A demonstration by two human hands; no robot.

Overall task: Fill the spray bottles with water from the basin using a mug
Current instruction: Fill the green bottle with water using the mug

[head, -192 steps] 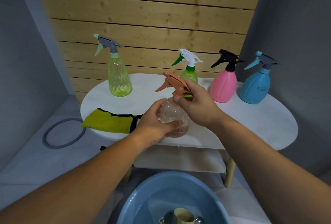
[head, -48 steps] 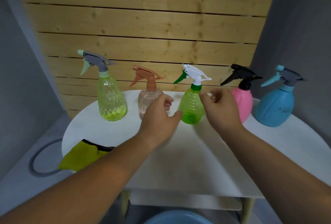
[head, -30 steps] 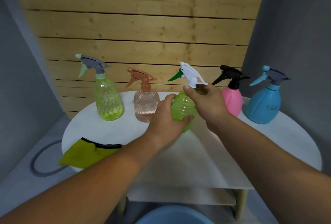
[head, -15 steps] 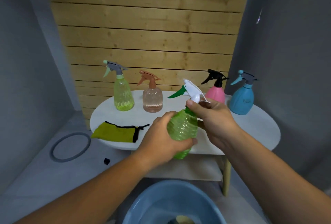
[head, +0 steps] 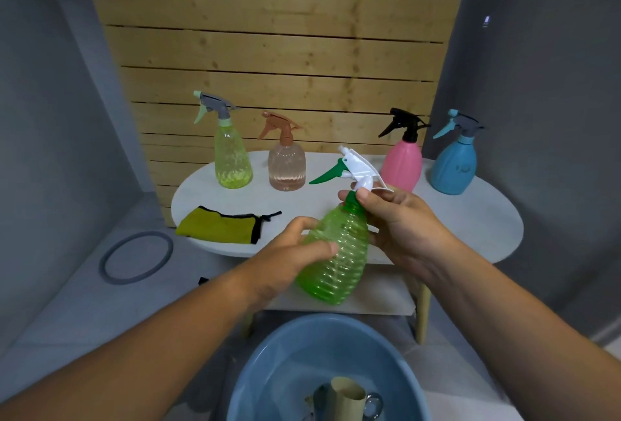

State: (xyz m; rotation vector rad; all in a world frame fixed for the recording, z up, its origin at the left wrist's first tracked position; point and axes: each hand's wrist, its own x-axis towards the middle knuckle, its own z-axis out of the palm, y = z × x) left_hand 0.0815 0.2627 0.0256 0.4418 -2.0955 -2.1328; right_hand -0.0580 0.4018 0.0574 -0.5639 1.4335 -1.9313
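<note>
A ribbed green spray bottle [head: 336, 252] with a white and green trigger head is held tilted in front of the table, above the basin. My left hand [head: 289, 256] wraps its body from the left. My right hand [head: 400, 222] grips its green collar just under the trigger head. The blue basin [head: 268, 370] sits on the floor at the bottom, holding water and a beige mug [head: 346, 398]. Four other spray bottles stand upright on the white table [head: 470, 225]: yellow-green [head: 232, 158], clear peach [head: 286, 165], pink [head: 401, 165] and blue [head: 453, 165].
A yellow-green cloth [head: 218, 227] lies at the table's front left edge. A grey ring [head: 136, 257] and a small dark object lie on the floor at left. A lower shelf sits under the tabletop. Grey walls close in on both sides.
Both hands took the green bottle from its place in the row and carried it toward me, off the table to above the basin. The view has tilted down, showing the basin and mug.
</note>
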